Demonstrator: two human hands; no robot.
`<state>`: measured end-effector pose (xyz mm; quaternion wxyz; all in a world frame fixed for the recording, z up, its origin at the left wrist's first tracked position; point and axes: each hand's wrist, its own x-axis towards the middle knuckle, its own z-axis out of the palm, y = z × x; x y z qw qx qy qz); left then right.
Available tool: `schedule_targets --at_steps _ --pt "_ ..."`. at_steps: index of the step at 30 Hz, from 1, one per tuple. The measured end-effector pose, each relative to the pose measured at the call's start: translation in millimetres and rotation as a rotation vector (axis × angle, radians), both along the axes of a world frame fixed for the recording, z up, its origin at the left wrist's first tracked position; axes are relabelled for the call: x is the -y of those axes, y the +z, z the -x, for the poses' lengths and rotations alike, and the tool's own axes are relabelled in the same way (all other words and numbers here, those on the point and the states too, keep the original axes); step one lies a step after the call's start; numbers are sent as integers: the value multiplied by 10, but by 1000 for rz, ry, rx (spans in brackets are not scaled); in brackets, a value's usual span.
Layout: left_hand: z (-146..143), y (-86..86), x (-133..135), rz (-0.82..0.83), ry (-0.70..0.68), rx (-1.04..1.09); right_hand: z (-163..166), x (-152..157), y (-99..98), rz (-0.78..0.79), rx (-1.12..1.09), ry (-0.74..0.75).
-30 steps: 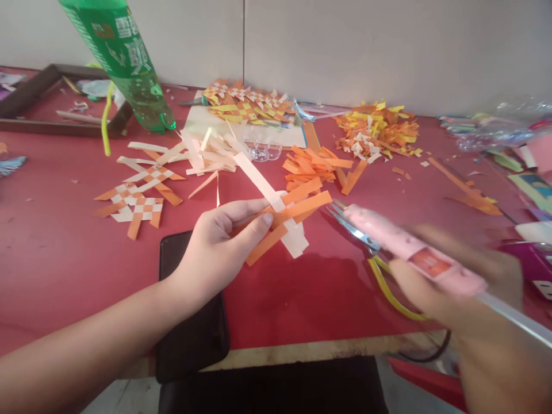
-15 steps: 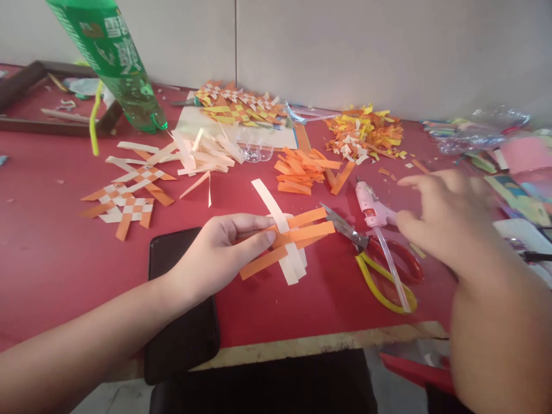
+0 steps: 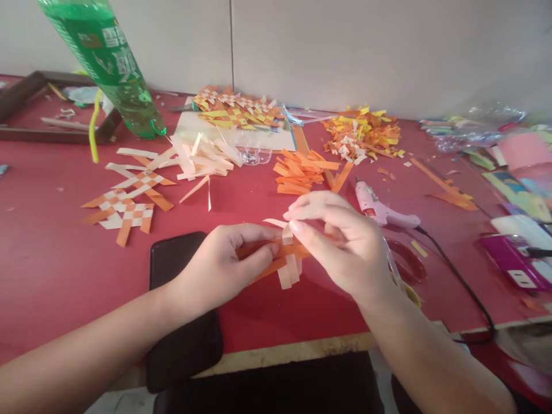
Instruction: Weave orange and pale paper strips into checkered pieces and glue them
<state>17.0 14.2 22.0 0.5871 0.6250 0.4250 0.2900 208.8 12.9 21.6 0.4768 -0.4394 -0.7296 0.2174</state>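
Note:
My left hand point(image 3: 224, 261) pinches a piece of woven orange and cream paper strips point(image 3: 291, 269) between thumb and fingers, above the near part of the red table. From the right, my right hand point(image 3: 349, 247) reaches over it, with thumb and index finger closed on a cream paper strip point(image 3: 287, 234) that bends up from the weave. My right hand covers the piece's right end. Behind the hands lie a pile of loose orange strips point(image 3: 302, 171) and a pile of cream strips point(image 3: 207, 155). Finished-looking woven pieces point(image 3: 137, 211) rest at the left.
A pink glue gun point(image 3: 375, 208) lies right of my hands, its cord running to the near edge. Scissors with a red handle point(image 3: 411, 263) are partly hidden by my right arm. A black phone point(image 3: 183, 339) sits under my left forearm. A green bottle point(image 3: 114, 72) stands back left.
My right hand has come in from beside the glue gun to the woven piece and taken hold of a cream strip, which is now bent. My left hand keeps its grip.

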Motion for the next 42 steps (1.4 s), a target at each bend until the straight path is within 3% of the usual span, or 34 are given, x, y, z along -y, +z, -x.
schedule_targets --at_steps 5,13,42 --pt "17 -28 -33 117 95 133 -53 41 38 -349 249 29" --pt "25 -48 -28 240 152 274 -52 20 11 -493 447 11" --pt "25 -35 -28 177 103 237 -85 6 -6 -469 495 56"
